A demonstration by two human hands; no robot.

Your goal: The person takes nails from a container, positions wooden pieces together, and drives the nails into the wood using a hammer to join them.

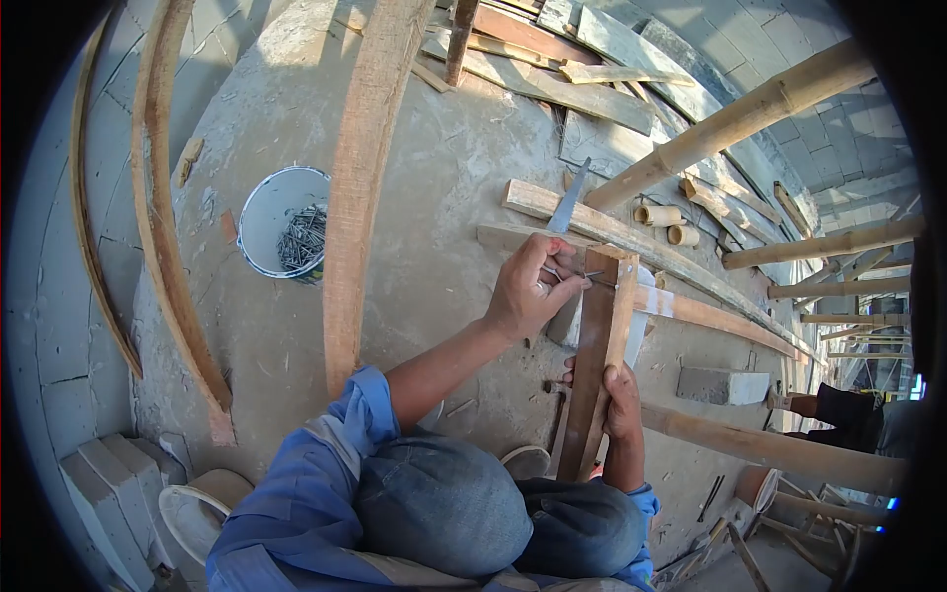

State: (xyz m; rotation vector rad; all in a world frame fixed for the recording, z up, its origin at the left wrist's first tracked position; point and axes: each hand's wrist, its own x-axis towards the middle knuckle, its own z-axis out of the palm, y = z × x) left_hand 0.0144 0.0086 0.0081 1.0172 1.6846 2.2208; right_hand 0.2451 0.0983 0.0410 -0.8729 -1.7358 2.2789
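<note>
Two denim-clad knees (444, 503) sit nearest the camera, with a length of timber (597, 345) standing tilted in front of them, its top end pointing away from the person. The left hand (533, 286) is beside that far end, thumb and fingers pinched together on a thin nail (590, 277) that meets the wood. The right hand (621, 400) grips the timber lower down, thumb along its near edge, the other fingers mostly hidden behind. Just beyond the left hand shows a saw blade (570, 202). Off to the left, a bucket (258, 219) holds loose nails (304, 239), near a long upright plank (365, 197)
</note>
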